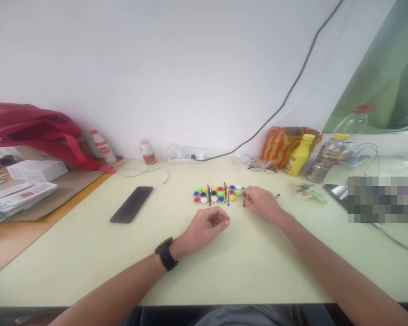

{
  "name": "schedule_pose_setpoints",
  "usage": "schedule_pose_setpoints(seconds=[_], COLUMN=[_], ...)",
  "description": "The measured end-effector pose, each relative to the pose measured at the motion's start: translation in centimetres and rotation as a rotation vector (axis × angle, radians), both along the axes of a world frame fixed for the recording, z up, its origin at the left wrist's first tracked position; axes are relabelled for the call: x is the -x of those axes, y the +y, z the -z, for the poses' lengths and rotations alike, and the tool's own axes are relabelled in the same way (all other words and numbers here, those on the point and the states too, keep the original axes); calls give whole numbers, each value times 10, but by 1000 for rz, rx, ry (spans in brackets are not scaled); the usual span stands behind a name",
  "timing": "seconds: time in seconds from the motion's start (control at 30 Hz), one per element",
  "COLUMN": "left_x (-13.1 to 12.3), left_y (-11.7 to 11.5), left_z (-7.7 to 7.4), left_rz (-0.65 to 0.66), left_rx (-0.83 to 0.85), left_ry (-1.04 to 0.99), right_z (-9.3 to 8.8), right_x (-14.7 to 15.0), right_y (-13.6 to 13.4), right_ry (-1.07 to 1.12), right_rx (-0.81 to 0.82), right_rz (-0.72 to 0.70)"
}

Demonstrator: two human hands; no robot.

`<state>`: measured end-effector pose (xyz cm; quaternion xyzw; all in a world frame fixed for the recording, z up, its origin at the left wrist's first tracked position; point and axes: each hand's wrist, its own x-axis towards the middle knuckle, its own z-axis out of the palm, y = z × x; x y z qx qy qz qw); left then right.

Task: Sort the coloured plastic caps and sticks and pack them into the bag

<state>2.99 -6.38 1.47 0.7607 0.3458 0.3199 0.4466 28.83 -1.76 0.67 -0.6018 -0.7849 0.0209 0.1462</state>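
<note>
Rows of small round coloured discs (221, 194) in red, blue, green, yellow, white and black lie on the table. Thin coloured sticks with arrow-like tips (209, 194) stretch between the groups of discs. Just in front of them my left hand (207, 226) is curled, thumb and fingertips close together; whatever it may hold is too small to make out. At the right end of the rows, my right hand (261, 203) has its fingers bent down and closed by the last discs and a red-tipped stick (244, 203). What they pinch is hidden.
A black phone (132, 204) lies to the left. Along the wall stand a brown-drink bottle (147, 151), a power strip (185, 157), glasses (262, 170), a yellow bottle (299, 155) and a clear bottle (326, 158). A small plastic packet (309, 192) rests at the right.
</note>
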Motion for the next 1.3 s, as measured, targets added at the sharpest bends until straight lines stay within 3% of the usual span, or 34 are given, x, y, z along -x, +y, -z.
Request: schedule_pose_setpoints(seconds=[0.3,0.6,0.73,0.9,1.07,1.3], left_x=[0,-1,-1,0,0,-1], left_y=[1,2,2,1,1,0], left_z=[1,1,1,0,-1,-1], left_rz=[-4,-6,-4,2,-1,2], left_rx=[-4,5,12,6,6,2], left_ry=[6,6,2,2,5,7], right_z=[-2,-2,-1,3,8,4], right_x=[-8,-8,-4,-5,-7,-4], right_y=[3,4,3,1,6,4], right_ry=[38,361,446,331,193,-10], right_rx=[-89,-233,-288,-268,-356,-354], right_rz=[-90,-285,-261,-223,-267,-277])
